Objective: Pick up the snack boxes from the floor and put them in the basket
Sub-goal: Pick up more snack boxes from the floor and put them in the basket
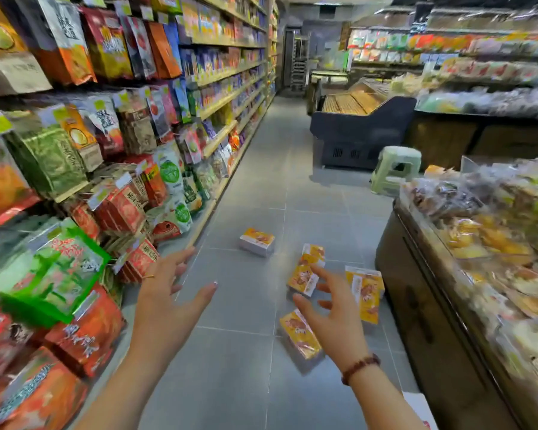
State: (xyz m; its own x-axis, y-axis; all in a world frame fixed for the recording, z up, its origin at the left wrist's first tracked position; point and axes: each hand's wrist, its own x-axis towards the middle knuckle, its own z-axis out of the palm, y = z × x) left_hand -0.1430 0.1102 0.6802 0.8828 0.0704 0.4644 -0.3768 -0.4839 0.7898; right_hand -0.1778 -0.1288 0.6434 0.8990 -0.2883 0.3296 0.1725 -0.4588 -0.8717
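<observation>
Several yellow-orange snack boxes lie scattered on the grey tiled floor of a shop aisle. One box (257, 240) lies farthest off. Two lie together (306, 273), another (365, 291) to their right, and one (300, 335) nearest me. My right hand (330, 315), a bead bracelet on its wrist, hovers above the nearest boxes with fingers spread and holds nothing. My left hand (168, 293) is stretched out over the floor beside the left shelf, fingers straight and empty. No basket is in view.
Shelves of snack bags (84, 187) line the left side. A wooden display counter (423, 305) piled with wrapped goods stands on the right. A pale green plastic stool (396, 169) and a dark bin (357, 135) stand farther up the aisle.
</observation>
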